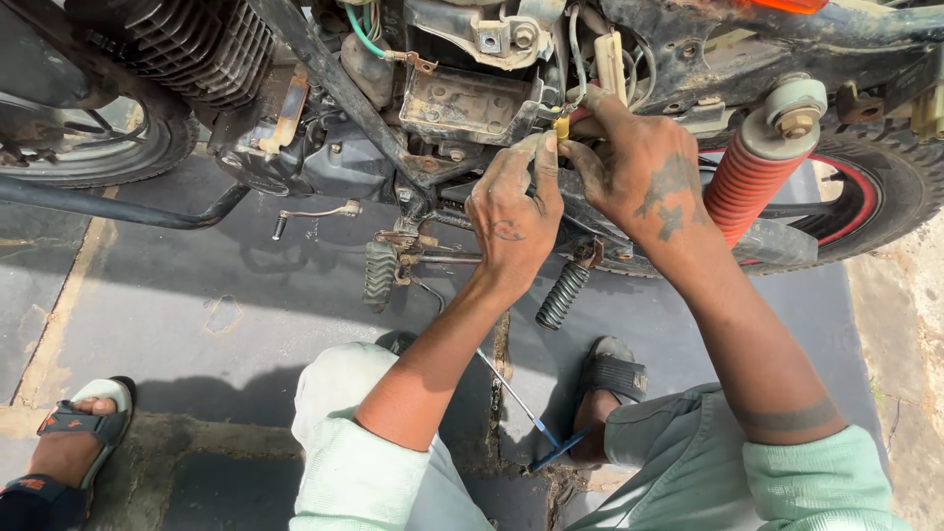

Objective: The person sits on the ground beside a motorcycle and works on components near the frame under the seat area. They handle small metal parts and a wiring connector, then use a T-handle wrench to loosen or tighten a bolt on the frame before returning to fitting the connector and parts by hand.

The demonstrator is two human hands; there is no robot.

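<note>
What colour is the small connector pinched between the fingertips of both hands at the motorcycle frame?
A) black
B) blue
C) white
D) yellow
D: the small connector pinched between the left hand and right hand is yellow.

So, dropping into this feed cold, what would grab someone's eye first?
Probably the two greasy hands meeting at frame centre: the left hand and right hand pinch a small yellow connector on wiring beside the stripped motorcycle frame. Next, the bright red shock spring at the right, by the rear tyre. Lower down, a blue-tipped tool lies on the pavement between the person's knees.
</note>
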